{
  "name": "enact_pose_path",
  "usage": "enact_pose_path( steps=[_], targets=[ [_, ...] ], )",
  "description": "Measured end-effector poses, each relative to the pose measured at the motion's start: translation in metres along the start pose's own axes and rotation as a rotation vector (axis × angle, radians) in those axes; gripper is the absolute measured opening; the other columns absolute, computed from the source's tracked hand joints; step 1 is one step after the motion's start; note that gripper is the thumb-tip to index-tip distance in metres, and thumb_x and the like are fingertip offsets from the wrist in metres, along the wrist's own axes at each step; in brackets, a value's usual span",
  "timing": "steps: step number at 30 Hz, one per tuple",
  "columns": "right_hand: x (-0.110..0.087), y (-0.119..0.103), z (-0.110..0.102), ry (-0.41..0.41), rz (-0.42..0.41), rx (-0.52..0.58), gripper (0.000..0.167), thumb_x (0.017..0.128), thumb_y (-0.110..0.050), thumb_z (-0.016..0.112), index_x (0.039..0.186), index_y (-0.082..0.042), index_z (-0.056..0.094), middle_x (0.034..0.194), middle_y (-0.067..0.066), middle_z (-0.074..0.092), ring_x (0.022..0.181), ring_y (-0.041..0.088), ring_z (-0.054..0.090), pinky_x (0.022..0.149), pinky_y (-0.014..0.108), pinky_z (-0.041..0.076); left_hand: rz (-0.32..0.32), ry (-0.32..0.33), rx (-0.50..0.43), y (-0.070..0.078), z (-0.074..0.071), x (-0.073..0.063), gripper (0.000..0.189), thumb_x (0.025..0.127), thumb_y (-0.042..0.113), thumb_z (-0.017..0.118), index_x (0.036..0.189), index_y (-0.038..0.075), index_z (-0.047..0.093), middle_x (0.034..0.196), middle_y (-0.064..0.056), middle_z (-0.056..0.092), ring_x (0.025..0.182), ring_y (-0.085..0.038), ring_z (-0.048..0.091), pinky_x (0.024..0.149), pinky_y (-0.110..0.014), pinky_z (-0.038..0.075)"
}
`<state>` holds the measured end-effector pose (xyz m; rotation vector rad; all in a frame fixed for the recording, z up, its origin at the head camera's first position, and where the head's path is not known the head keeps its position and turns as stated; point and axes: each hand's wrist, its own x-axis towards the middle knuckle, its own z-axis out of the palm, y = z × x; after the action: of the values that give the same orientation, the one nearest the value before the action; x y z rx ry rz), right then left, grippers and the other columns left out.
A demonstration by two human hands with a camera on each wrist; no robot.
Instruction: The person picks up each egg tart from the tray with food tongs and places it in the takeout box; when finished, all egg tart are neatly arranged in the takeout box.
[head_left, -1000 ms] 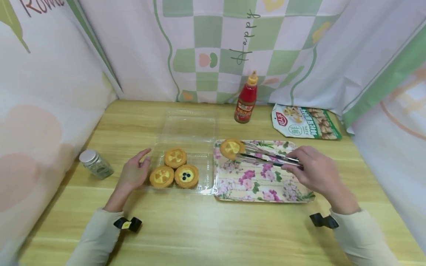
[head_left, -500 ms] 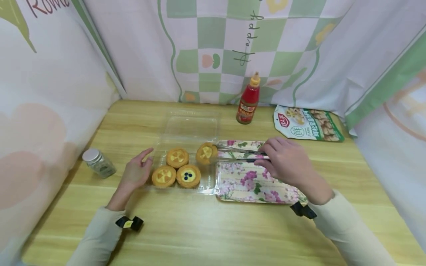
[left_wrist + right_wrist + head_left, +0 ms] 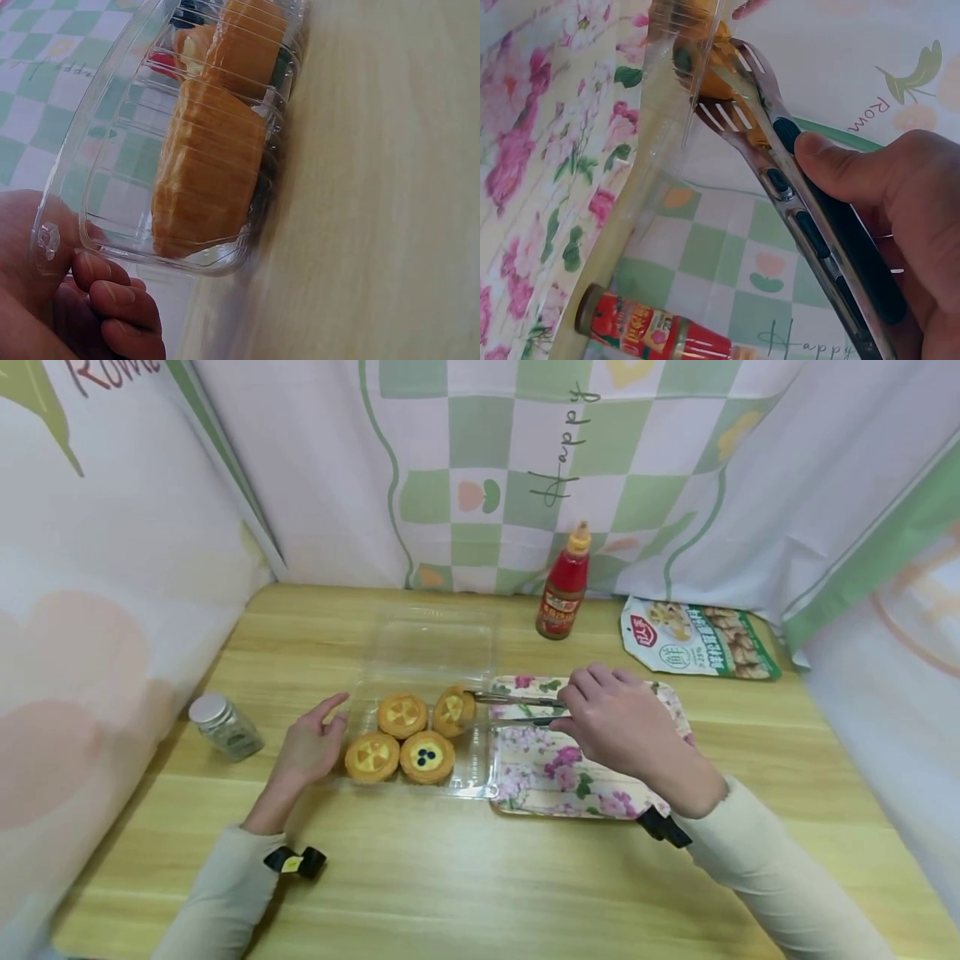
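My right hand (image 3: pixel 618 714) grips metal tongs (image 3: pixel 802 195) with dark handle pads and fork-like ends. The tongs' ends are at the right edge of a tilted egg tart (image 3: pixel 453 711), inside the clear plastic container (image 3: pixel 482 768). Three more tarts fill the container's left part: two with yellow fruit wedges, and a blueberry tart (image 3: pixel 427 757) in front. At the container's left edge, my left hand (image 3: pixel 310 745) holds the rim, thumb seen through the plastic and fingers curled below it in the left wrist view. Beneath the right hand lies a floral tray (image 3: pixel 540 777).
A red sauce bottle (image 3: pixel 562 597) with a yellow cap stands behind the tray. A green and white food packet (image 3: pixel 701 639) lies at the back right. The container's raised lid (image 3: pixel 435 643) extends backward. A small jar (image 3: pixel 227 728) lies at the left.
My right hand and tongs have moved left, carrying the tart from over the tray into the container's back right, where it now tilts. The left hand has stayed at the rim.
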<state>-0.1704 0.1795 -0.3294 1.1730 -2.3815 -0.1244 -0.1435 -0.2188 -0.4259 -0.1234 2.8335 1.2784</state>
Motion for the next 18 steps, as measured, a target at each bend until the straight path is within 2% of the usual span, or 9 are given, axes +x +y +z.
enact_pose_path(
  steps=[6, 14, 18],
  targets=[
    [0.007, -0.006, -0.003, -0.042, 0.011, -0.062, 0.038, 0.083, -0.041, 0.076, 0.089, -0.004, 0.068, 0.087, 0.009, 0.063, 0.081, 0.028, 0.059, 0.062, 0.036, 0.05, 0.002, 0.001, -0.007, 0.002, 0.001, 0.001, 0.047, 0.104, 0.025, 0.04, 0.148, 0.007, 0.041, 0.049, 0.005, 0.035, 0.04, -0.01, 0.031, 0.038, -0.025, 0.03],
    [0.024, -0.018, -0.011, -0.213, 0.011, -0.082, 0.039, 0.084, -0.043, 0.075, 0.086, -0.005, 0.066, 0.088, 0.009, 0.061, 0.08, 0.026, 0.055, 0.064, 0.036, 0.048, 0.003, 0.004, -0.014, 0.002, 0.0, 0.0, 0.047, 0.104, 0.025, 0.04, 0.148, 0.008, 0.042, 0.048, 0.005, 0.035, 0.04, -0.01, 0.03, 0.037, -0.025, 0.029],
    [0.032, -0.024, -0.015, -0.273, 0.001, -0.107, 0.04, 0.085, -0.044, 0.074, 0.088, -0.005, 0.067, 0.09, 0.009, 0.062, 0.082, 0.026, 0.055, 0.063, 0.036, 0.046, -0.004, -0.004, -0.019, 0.0, 0.0, 0.0, 0.047, 0.104, 0.026, 0.04, 0.148, 0.008, 0.041, 0.048, 0.005, 0.035, 0.04, -0.01, 0.031, 0.037, -0.025, 0.029]
  ],
)
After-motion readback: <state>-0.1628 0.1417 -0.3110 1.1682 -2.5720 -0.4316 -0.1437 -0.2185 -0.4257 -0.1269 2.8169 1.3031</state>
